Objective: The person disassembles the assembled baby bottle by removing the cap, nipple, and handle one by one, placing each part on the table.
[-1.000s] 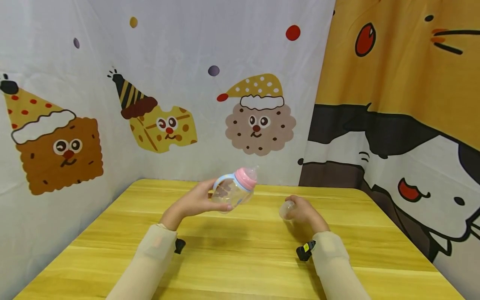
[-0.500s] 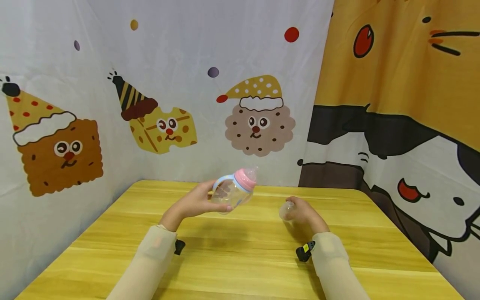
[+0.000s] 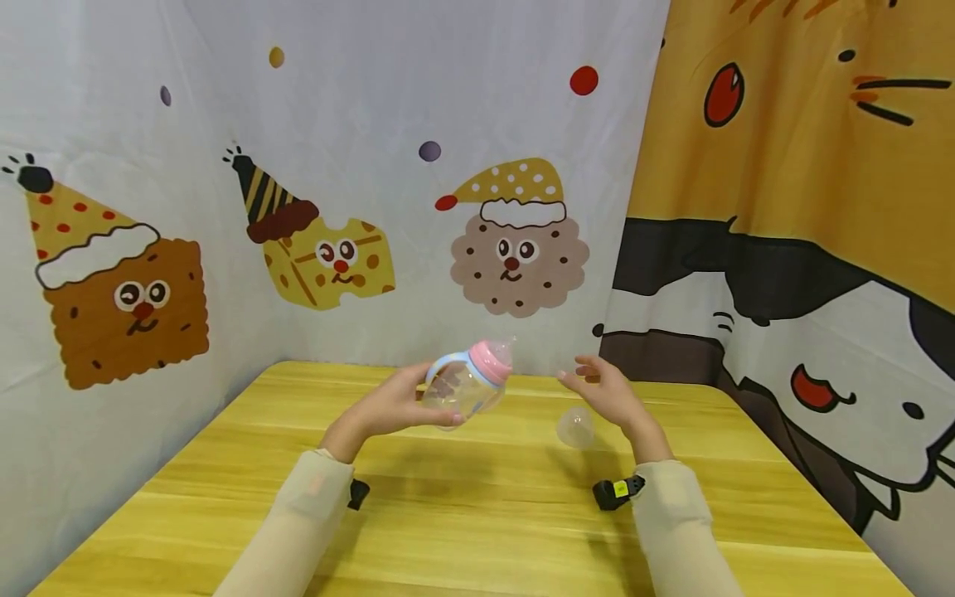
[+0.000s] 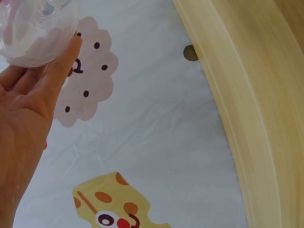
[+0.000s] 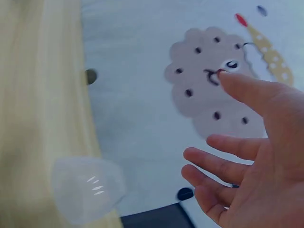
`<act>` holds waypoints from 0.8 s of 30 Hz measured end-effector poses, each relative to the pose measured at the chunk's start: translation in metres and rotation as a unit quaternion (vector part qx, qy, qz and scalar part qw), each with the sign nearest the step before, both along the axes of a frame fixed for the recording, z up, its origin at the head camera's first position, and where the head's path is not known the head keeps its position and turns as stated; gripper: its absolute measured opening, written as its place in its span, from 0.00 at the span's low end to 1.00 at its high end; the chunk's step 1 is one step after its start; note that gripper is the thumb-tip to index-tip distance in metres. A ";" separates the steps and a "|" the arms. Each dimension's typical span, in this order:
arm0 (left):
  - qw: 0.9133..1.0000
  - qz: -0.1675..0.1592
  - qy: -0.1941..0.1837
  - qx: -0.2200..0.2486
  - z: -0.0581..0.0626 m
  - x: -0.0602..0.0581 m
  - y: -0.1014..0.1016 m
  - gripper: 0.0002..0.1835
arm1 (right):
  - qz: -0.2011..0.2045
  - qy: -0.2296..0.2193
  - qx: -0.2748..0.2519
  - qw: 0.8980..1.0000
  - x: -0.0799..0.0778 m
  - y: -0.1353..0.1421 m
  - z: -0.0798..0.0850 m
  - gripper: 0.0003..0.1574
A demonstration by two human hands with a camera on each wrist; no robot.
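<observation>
A clear baby bottle with a pink collar, a teat and a pale blue handle is tilted above the table, its teat end up and to the right. My left hand grips its body from the left, thumb below. In the left wrist view the bottle's clear base rests against the fingers. A translucent domed cap sits on the table to the right of the bottle. My right hand hovers just above and to the right of the cap, fingers spread and loosely bent, touching nothing.
The yellow wood-grain table extends back to a white printed curtain. On the right hangs an orange, black and white printed curtain. A black wrist camera is strapped to the right wrist.
My right hand has let go of the cap, leaving it on the table, and has risen away with its fingers opening. The left hand keeps the bottle in nearly the same place.
</observation>
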State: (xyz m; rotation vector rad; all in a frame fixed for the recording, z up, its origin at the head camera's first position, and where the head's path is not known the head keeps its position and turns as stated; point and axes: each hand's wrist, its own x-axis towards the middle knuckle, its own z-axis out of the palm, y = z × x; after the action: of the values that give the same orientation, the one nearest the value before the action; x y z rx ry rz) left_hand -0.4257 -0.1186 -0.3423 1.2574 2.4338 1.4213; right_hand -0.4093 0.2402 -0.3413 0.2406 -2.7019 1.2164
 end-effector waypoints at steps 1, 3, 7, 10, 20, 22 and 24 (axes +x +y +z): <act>1.000 -0.001 0.001 0.000 0.000 0.000 0.000 0.34 | -0.001 0.009 -0.005 1.000 0.002 -0.001 0.004 0.46; 1.000 0.000 0.005 0.000 -0.001 -0.001 0.000 0.33 | -0.004 0.025 -0.018 1.000 0.006 -0.003 0.011 0.47; 1.000 0.009 0.014 -0.006 -0.001 -0.002 0.000 0.33 | -0.009 0.058 -0.038 0.998 0.013 -0.006 0.025 0.47; 1.000 0.014 0.014 -0.010 -0.002 -0.003 0.000 0.33 | -0.014 0.073 -0.052 0.996 0.019 -0.009 0.033 0.46; 1.000 -0.008 0.021 -0.004 -0.003 -0.001 0.007 0.34 | 0.025 0.094 -0.072 0.993 0.032 -0.030 0.049 0.41; 1.000 -0.021 0.024 0.000 -0.004 -0.001 0.009 0.33 | 0.034 0.093 -0.067 0.993 0.033 -0.036 0.050 0.41; 0.999 -0.029 0.026 0.003 -0.005 0.001 0.012 0.32 | 0.043 0.093 -0.062 0.993 0.034 -0.040 0.049 0.40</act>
State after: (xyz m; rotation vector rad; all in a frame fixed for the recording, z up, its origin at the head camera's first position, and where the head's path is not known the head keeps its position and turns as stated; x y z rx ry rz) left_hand -0.4251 -0.1066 -0.3472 1.3724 2.4054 1.4004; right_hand -0.3756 0.1998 -0.2925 0.4348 -2.4720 1.3085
